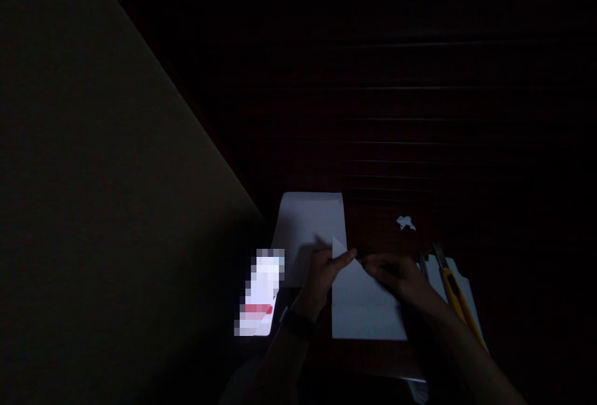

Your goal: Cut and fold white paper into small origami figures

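Observation:
The scene is very dark. A white sheet of paper (366, 308) lies on a dark desk (396, 144) in front of me, its top left corner folded up into a point. My left hand (326, 274) pinches that folded corner between thumb and fingers; a dark watch sits on its wrist. My right hand (396, 277) rests with curled fingers on the paper's upper edge, pressing along the fold.
A second white sheet (308, 221) lies behind the hands. A lit phone screen (261, 293) glows at the left. A yellow utility knife (454, 293) lies on more paper at the right. A small crumpled paper scrap (405, 223) sits further back. A pale wall (93, 175) fills the left.

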`<state>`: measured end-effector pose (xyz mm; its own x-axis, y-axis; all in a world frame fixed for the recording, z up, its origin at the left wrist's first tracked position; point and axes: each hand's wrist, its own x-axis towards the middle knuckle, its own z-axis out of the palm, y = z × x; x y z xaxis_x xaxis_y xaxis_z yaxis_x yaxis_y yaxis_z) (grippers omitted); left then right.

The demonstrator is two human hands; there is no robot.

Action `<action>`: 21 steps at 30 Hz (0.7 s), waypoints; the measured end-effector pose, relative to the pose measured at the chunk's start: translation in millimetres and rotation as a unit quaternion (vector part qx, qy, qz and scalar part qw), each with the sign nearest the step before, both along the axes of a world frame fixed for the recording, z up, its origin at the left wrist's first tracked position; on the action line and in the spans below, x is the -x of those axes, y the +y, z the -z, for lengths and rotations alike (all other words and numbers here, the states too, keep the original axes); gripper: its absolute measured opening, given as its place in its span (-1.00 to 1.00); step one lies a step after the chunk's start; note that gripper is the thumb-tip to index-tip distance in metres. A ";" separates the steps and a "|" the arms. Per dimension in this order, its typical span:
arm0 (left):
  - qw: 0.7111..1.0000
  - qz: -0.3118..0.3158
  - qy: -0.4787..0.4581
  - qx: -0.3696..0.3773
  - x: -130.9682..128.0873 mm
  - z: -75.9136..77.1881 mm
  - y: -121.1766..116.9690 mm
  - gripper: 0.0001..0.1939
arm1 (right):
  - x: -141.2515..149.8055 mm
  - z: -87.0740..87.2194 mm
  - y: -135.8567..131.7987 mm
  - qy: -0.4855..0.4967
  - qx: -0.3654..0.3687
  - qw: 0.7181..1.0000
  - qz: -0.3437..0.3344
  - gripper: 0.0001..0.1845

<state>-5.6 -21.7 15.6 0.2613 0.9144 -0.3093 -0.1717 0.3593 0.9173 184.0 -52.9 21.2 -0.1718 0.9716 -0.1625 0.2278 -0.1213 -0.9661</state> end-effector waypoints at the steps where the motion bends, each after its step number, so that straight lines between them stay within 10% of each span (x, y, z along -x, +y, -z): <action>1: 1.000 0.000 -0.002 0.001 -3.1 3.6 -1.3 -0.69 | 7.3 1.3 0.7 -0.007 0.003 1.000 -0.003 -0.63; 7: 1.000 -0.019 -0.008 0.002 -9.6 15.8 -2.5 -0.69 | 10.5 10.8 -4.6 0.003 0.035 0.999 0.000 -0.65; 21: 0.985 -0.144 0.092 -0.025 30.9 -27.7 17.7 -0.67 | -46.9 -0.4 -12.1 -0.074 0.045 0.987 -0.135 -0.79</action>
<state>-36.5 -4.0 43.3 -0.0684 0.9579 -0.2789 -0.0888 0.2726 0.9580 230.9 -65.0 21.7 -0.3905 0.8740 -0.2893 0.4014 -0.1211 -0.9079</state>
